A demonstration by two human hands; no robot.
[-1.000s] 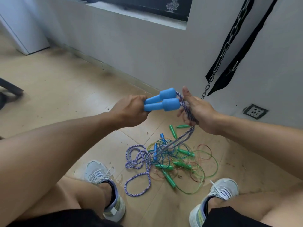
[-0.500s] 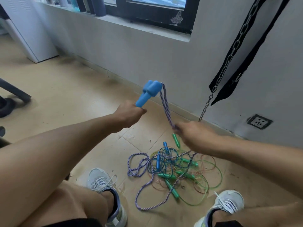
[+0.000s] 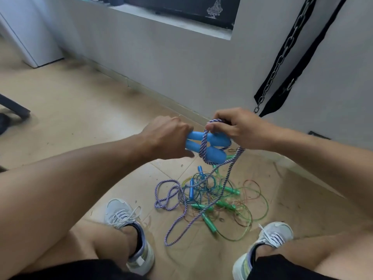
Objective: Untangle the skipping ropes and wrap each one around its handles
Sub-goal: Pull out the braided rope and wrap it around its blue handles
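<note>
Above the tiled floor, between the person's knees, the left hand is gripping the narrow ends of two blue foam handles, its fingers curled round them so that the pair is lying side by side and pointing toward the right. Just beside it, the right hand is pinching the purple-and-white twisted rope between thumb and fingers at the top of the handles. One loop of that rope is passing round both handles near their thicker ends, and the rest is hanging down from the right hand to the floor. Down there it is running through a tangled heap of thinner ropes: green ones with green handles, a blue one with slim blue handles, and some reddish-brown loops spreading out to the right. A further length of the twisted rope is lying in coils to the left of the heap, and one long bend is reaching toward the camera between the two grey trainers. Behind the hands a grey wall is rising to a window ledge, and a metal chain with black straps is hanging against the wall on the right. A wall socket is partly showing behind the right forearm.
</note>
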